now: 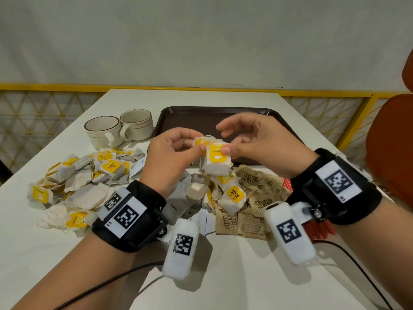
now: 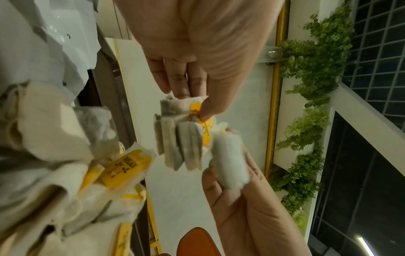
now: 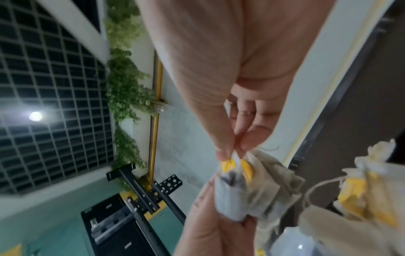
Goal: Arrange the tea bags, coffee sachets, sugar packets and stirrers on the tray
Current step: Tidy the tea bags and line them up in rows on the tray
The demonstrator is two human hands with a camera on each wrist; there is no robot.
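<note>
A small bundle of tea bags [image 1: 214,157] with yellow tags is held in mid-frame of the head view, just above the near rim of the brown tray [image 1: 178,117]. The left hand [image 1: 172,157] pinches the bundle from the left with curled fingers; the right hand [image 1: 257,148] pinches the front bag by its tag between thumb and forefinger, its other fingers spread loosely above.

Below the hands lie more tea bags [image 1: 232,195], white coffee sachets [image 1: 178,198], brown sugar packets [image 1: 257,198] and, at the right, red stirrers [image 1: 317,229] partly hidden by the wrist. A larger heap of tea bags [image 1: 85,180] spreads to the left of the frame, with two cream cups [image 1: 120,128] behind it.

All rests on a white table [image 1: 44,253]. Beyond it run a yellow railing [image 1: 67,86] with lattice and a pale wall [image 1: 201,41]; an orange chair [image 1: 393,142] stands at the right edge.
</note>
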